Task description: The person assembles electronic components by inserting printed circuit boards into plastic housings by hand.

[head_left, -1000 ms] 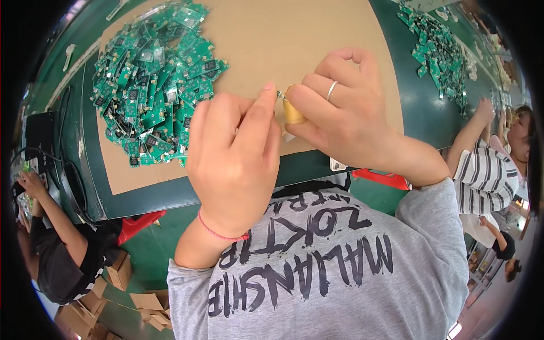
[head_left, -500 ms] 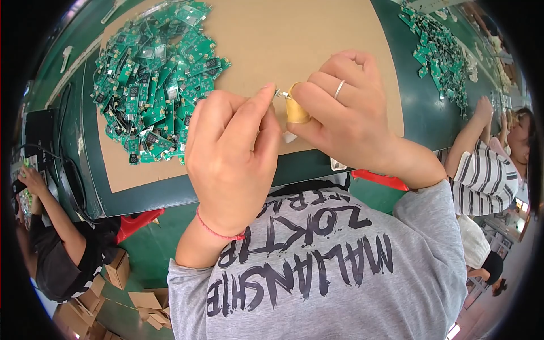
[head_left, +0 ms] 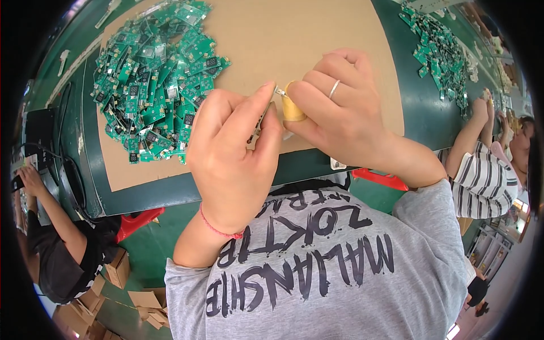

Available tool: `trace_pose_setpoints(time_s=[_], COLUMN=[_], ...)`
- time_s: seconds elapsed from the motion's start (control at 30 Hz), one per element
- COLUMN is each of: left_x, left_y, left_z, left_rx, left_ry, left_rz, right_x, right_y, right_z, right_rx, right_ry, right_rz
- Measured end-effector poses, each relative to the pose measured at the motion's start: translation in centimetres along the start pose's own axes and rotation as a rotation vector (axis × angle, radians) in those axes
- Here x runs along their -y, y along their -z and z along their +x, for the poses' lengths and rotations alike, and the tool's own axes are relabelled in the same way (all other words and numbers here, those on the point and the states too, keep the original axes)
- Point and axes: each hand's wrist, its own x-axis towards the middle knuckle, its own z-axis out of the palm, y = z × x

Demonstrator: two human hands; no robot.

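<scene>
Between the thumb and fingers of my left hand (head_left: 232,139), a small circuit board (head_left: 260,123) is pinched, mostly hidden, with its edge showing. A small silvery metal connector (head_left: 279,90) pokes out past the left fingertips toward the right hand. My right hand (head_left: 343,105), with a ring on one finger, is closed, its thumb and index finger at a yellow, rounded piece (head_left: 293,107). Whether that piece is held or worn on a fingertip, I cannot tell. Left of my hands lies a big heap of green circuit boards (head_left: 150,85), some with small black displays.
Brown cardboard (head_left: 306,28) covers the dark green table (head_left: 411,107). Another heap of green boards (head_left: 439,62) lies at the far right. Co-workers sit on both sides, one in striped clothing (head_left: 484,178). Red stools (head_left: 379,178) and cardboard boxes (head_left: 118,269) stand below the table.
My right hand has shifted slightly left, bringing the yellow piece closer to the left fingertips. The board's edge now shows between my left fingers.
</scene>
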Motion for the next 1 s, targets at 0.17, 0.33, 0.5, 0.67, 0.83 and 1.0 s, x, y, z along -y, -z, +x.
trace_pose_setpoints(time_s=[0.17,0.33,0.5,0.67,0.83,1.0], left_x=[0.2,1.2,2.3,2.7,2.9,3.4], left_y=[-0.2,0.3,0.0,-1.7,-1.1,-1.4], left_z=[-0.3,0.3,0.5,-0.6,-0.9,-1.3], left_rx=[0.008,0.056,-0.012,-0.025,0.250,0.715], left_ry=[-0.048,-0.041,-0.031,0.121,0.287,0.962], left_rz=[0.018,-0.066,-0.243,-0.499,-0.252,-1.267], right_x=[-0.1,0.0,-0.1,-0.9,-2.0,-2.7], right_y=[-0.2,0.6,0.5,-0.9,-0.5,0.3], right_z=[-0.1,0.3,-0.4,-0.8,0.1,1.5], right_rx=[-0.016,0.085,0.115,0.026,-0.121,0.009], right_ry=[0.023,-0.124,-0.667,-0.399,-0.233,0.205], right_rz=[0.077,0.213,1.127,0.954,0.706,0.440])
